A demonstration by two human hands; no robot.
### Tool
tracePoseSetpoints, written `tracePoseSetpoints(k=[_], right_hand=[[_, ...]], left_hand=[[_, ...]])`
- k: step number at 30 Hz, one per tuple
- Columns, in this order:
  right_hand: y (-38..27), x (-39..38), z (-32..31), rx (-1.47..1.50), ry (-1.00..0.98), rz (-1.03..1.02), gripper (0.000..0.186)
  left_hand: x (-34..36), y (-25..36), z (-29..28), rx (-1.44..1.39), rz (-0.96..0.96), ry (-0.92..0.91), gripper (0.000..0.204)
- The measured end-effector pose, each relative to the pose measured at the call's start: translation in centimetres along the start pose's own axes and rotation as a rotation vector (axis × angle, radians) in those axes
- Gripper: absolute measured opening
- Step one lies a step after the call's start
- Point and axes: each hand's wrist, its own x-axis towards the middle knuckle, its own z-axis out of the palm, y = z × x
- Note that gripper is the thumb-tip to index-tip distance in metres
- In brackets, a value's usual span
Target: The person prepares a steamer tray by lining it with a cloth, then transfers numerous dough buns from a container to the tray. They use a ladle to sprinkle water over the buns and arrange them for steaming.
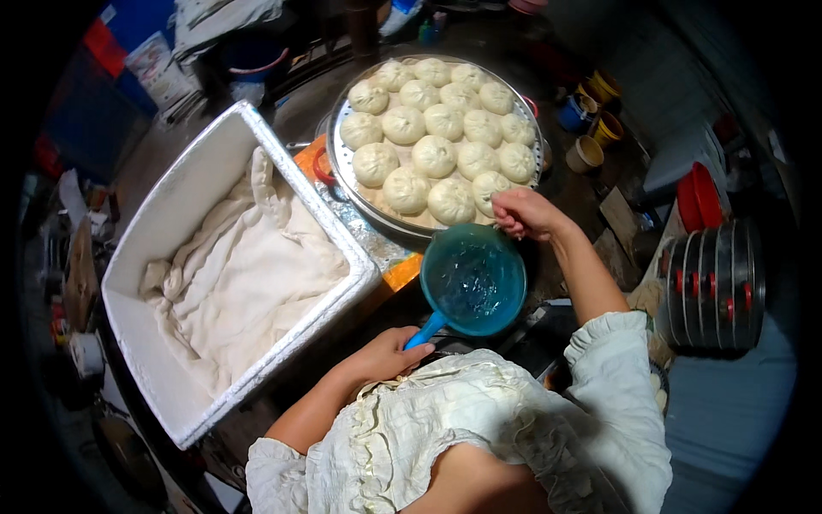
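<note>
My left hand (385,354) grips the handle of a blue plastic water dipper (473,283), which has clear water in it. Just over the dipper's rim hovers my right hand (524,214), its fingers curled together beside the nearest buns; whether they hold anything is hidden. Beyond it, many pale pleated buns (434,157) sit spaced apart on a round perforated steamer tray (344,163) with red side handles. Some of the front right buns lie right by my fingertips.
A white foam box (364,278) lined with pale cloth (257,274) stands to the left of the tray. Stacked metal steamer tiers (712,283) with red handles are at right, near a red basin (700,197). Small buckets (586,154) stand at the back right.
</note>
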Motion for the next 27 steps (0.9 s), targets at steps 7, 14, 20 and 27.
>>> tracePoseSetpoints(k=[7, 14, 20, 27], right_hand=[[0.2, 11.0, 1.5, -0.325, -0.216, -0.06, 0.024], [-5.2, 8.3, 4.6, -0.754, -0.724, -0.175, 0.022], [1.1, 7.4, 6.8, -1.029, -0.747, 0.054, 0.024], [-8.6, 17.5, 8.7, -0.259, -0.787, 0.295, 0.025]], left_hand=[[-2.7, -0.3, 0.2, -0.105, -0.064, 0.061, 0.025], [-2.2, -0.6, 2.4, -0.272, 0.032, 0.186, 0.023], [-1.3, 0.9, 3.9, -0.366, 0.035, 0.349, 0.023], [-0.4, 1.3, 5.8, -0.45, 0.03, 0.536, 0.019]])
